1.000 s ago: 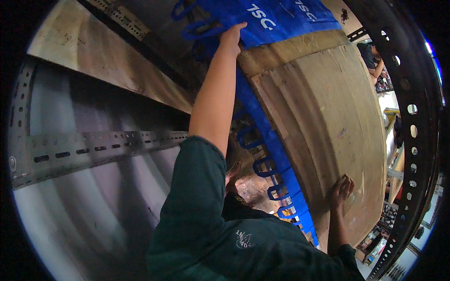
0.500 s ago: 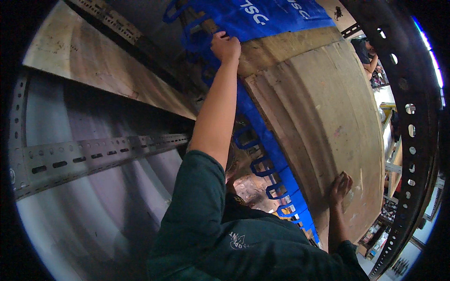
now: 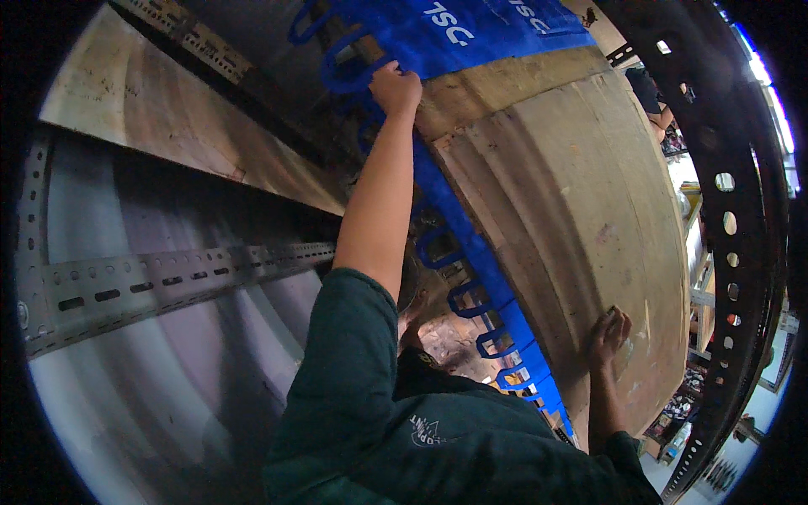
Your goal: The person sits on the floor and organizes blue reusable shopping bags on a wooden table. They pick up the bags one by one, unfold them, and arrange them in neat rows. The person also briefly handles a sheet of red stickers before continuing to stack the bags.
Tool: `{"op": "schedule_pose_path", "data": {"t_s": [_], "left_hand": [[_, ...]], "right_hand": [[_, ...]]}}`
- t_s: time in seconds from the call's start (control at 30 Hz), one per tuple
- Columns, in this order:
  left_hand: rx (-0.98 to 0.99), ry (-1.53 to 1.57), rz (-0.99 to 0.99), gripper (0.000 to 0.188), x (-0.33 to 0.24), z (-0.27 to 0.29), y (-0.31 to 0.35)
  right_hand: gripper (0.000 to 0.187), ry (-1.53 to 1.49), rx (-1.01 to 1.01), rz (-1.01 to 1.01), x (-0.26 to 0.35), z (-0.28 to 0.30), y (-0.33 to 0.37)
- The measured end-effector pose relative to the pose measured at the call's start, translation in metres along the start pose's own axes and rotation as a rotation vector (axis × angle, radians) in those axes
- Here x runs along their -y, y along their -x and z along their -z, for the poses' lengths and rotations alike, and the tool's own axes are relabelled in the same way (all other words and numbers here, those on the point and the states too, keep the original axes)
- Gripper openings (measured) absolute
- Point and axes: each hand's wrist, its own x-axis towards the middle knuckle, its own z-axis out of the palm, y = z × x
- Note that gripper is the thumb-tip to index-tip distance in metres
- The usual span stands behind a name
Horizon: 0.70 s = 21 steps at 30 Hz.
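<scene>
My left hand (image 3: 396, 89) reaches far forward, its fingers closed at the edge of a blue bag (image 3: 471, 42) with white print. Loop handles of the same blue hang beside that hand. The bag lies at the far end of a large wooden board (image 3: 581, 202), worn and stained. Near the board's right side, my right hand (image 3: 609, 337) rests on the wood, fingers loosely bent and holding nothing that shows. A row of blue loop handles (image 3: 463, 299) runs along the board's left edge, on a blue strip. Just what my left fingertips pinch is partly hidden.
On the left stands a shelf of perforated metal angle (image 3: 185, 271) with a wooden shelf board (image 3: 177, 126). A dark perforated upright (image 3: 715, 143) rises close on the right. Beyond it, a person (image 3: 652, 101) and cluttered shelves show. My bare foot is low beside the handles.
The view has shifted slightly, so the bag and my left hand sit a little more to the left. My right hand stays in place on the board.
</scene>
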Motion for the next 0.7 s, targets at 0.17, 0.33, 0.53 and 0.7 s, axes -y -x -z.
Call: {"op": "schedule_pose_path", "data": {"t_s": [0.17, 0.33, 0.53, 0.7], "left_hand": [[-0.101, -0.154, -0.08, 0.046, -0.006, 0.005, 0.008], [-0.032, -0.114, -0.105, 0.048, -0.001, 0.002, 0.016], [-0.026, -0.281, -0.166, 0.043, -0.006, 0.0, 0.021], [-0.114, -0.299, -0.189, 0.044, -0.016, -0.003, 0.033]], "right_hand": [[0.028, -0.043, 0.029, -0.093, 0.009, 0.007, -0.002], [0.029, -0.064, 0.01, -0.041, -0.006, 0.002, 0.002], [0.027, -0.048, -0.037, 0.089, -0.034, -0.009, 0.006], [0.027, -0.122, -0.055, 0.099, -0.033, -0.004, 0.002]]}}
